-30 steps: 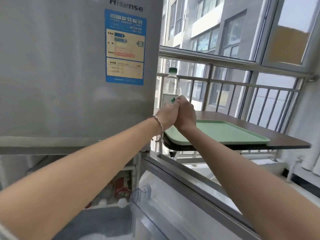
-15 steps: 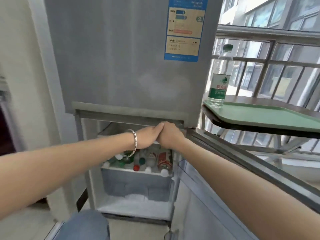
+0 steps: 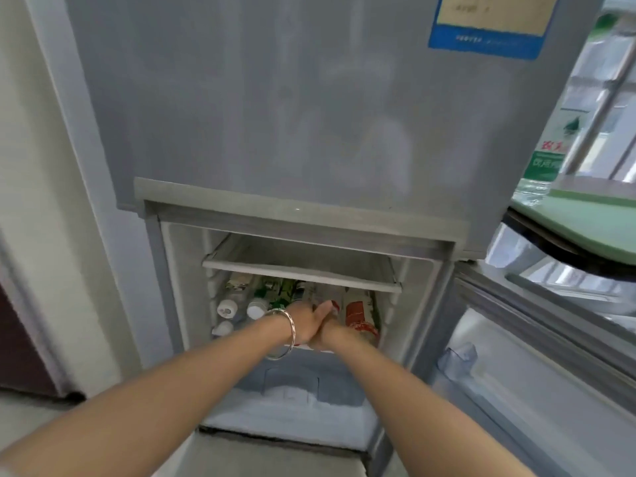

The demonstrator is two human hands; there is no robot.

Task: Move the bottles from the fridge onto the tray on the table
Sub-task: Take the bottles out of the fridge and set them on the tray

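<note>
The fridge (image 3: 309,115) filled most of the view, its lower door (image 3: 537,373) swung open to the right and the lower compartment exposed. One second earlier the view had faced the worktop; it had since dropped to the compartment. At the right edge, the green tray (image 3: 592,225) carried one water bottle (image 3: 545,160), upright at its near corner, so one transfer appeared complete. The remaining bottles (image 3: 358,315) lay on their sides on the lower shelf (image 3: 303,273), caps toward the opening. Both hands had left the tray and reached into the compartment, pressed together at the bottle row. The left hand (image 3: 303,320), with a bracelet (image 3: 284,333) at the wrist, and the right hand (image 3: 325,327) touched each other. Each grip was hidden by the hands themselves; whether either had closed on a bottle could not be told, though a pickup was probably starting
</note>
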